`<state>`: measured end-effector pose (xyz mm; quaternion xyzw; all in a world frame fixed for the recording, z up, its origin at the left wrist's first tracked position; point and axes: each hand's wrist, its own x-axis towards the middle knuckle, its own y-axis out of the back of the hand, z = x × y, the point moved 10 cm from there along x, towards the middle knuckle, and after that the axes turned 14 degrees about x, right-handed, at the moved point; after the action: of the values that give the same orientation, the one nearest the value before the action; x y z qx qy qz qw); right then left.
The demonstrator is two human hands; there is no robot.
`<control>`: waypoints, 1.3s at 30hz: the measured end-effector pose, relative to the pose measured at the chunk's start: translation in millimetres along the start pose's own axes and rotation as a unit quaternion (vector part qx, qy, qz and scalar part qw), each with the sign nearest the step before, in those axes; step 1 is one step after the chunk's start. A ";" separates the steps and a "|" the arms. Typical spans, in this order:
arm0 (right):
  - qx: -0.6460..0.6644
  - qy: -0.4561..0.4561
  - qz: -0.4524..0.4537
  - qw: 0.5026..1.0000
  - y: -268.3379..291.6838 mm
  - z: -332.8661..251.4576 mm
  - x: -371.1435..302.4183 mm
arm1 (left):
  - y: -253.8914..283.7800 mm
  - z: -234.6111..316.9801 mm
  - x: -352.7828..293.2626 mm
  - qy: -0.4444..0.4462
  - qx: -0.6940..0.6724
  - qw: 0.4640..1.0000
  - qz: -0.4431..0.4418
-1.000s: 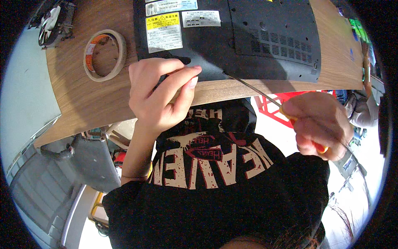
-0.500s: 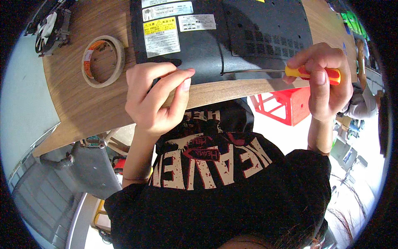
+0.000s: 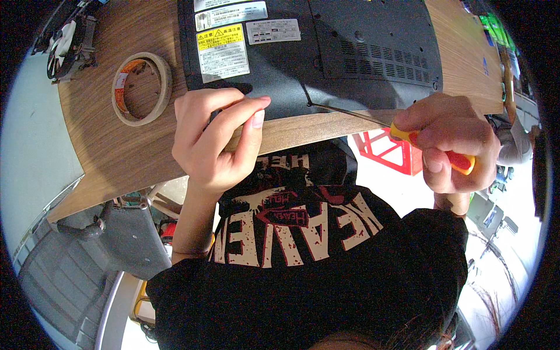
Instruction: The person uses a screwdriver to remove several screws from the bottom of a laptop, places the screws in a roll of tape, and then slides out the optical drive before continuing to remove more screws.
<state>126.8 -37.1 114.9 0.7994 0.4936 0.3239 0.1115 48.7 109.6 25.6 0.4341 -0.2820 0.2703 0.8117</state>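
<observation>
A black laptop point(image 3: 280, 70) lies underside up at the table's front edge, with stickers and vent slots showing. My right hand point(image 3: 455, 143) is wrapped round the yellow and red handle of a screwdriver point(image 3: 359, 116). Its thin shaft runs left, and the tip meets the laptop near a screw hole by the front edge. At the laptop's front left, my left hand point(image 3: 219, 137) is curled, index finger and thumb drawn close together. Whatever may be between them is too small or hidden to make out.
A roll of masking tape point(image 3: 165, 90) lies on the wooden table point(image 3: 111, 154) left of the laptop. Behind it stands a black and white cooling fan point(image 3: 61, 49). A red plastic stool point(image 3: 414, 160) is below the table's edge, and a grey chair point(image 3: 128, 233) stands at lower left.
My right hand has turned and moved down toward me, so the screwdriver now slants, its handle lower. The laptop has shifted slightly in view. My left hand keeps its pose.
</observation>
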 end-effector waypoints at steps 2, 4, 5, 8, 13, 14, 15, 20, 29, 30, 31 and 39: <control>-0.005 0.069 -0.003 0.998 -3.3 -11.3 1.7 | -0.2 0.0 0.4 0.001 -0.006 1.000 0.002; -0.004 0.149 -0.014 0.989 -7.6 -21.5 0.6 | -0.4 0.1 0.6 0.002 -0.010 1.000 0.004; -0.004 0.143 -0.017 0.990 -8.3 -21.3 1.8 | 0.0 0.2 0.9 0.002 -0.010 1.000 0.002; -0.013 0.127 -0.027 0.991 -10.6 -21.2 7.2 | 1.7 0.2 0.1 0.008 -0.004 1.000 -0.002; -0.076 0.072 -0.044 0.994 -12.5 -28.4 20.4 | 2.9 7.7 4.2 -0.005 0.004 1.000 0.005; -0.103 0.081 -0.057 0.990 -15.9 -28.6 20.3 | 2.2 7.4 6.6 0.007 0.002 1.000 -0.007; -0.116 0.087 -0.063 0.987 -17.6 -29.9 21.3 | 1.4 8.0 9.8 0.018 -0.002 1.000 -0.019; -0.244 0.140 -0.019 0.959 -21.7 -40.0 33.4 | -20.1 36.9 44.6 0.042 -0.157 0.979 -0.123; -0.027 0.182 0.052 0.982 11.3 -51.8 43.1 | -38.9 51.0 55.8 -0.030 -0.146 0.970 -0.192; 0.020 0.202 0.052 0.978 15.2 -57.4 41.3 | -45.6 51.1 52.1 -0.041 -0.151 0.961 -0.227; 0.066 0.222 0.051 0.972 18.2 -63.4 40.0 | -51.0 48.8 49.6 -0.039 -0.164 0.953 -0.251; -0.380 0.076 -0.076 0.919 -8.5 -41.0 54.9 | -32.6 59.5 70.7 -0.063 -0.152 0.969 -0.185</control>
<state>111.6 8.5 164.5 0.6302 0.3999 0.5369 0.3933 106.9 56.8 84.2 0.3669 -0.2851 0.0414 0.8845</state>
